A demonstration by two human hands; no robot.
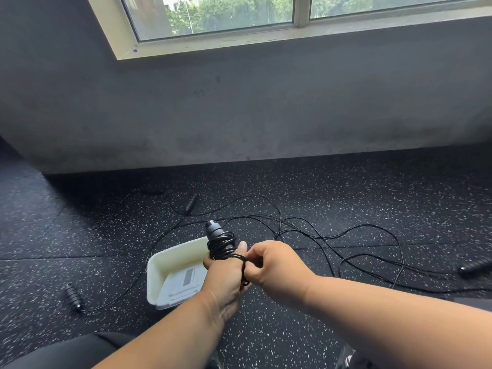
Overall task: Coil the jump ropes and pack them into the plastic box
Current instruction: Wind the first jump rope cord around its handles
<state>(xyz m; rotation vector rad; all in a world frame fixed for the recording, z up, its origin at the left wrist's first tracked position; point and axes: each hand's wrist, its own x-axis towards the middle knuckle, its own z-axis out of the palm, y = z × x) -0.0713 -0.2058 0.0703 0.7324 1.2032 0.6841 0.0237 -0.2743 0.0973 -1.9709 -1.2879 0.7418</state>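
Observation:
My left hand (225, 275) grips a black jump rope handle (215, 230) held upright, with black cord wound in several turns around it (222, 246). My right hand (274, 263) pinches the cord right beside the left thumb. The white plastic box (157, 272) sits on the floor just behind and left of my hands, partly hidden by them. Loose black rope (332, 235) lies in tangled loops on the floor to the right. Other handles lie at the left (73, 296), the far middle (191, 202) and the right edge (476, 267).
The floor is dark speckled rubber matting (346, 328). A grey wall (266, 115) with a window above rises close behind the ropes. My dark-clothed knee (66, 352) shows at the bottom left.

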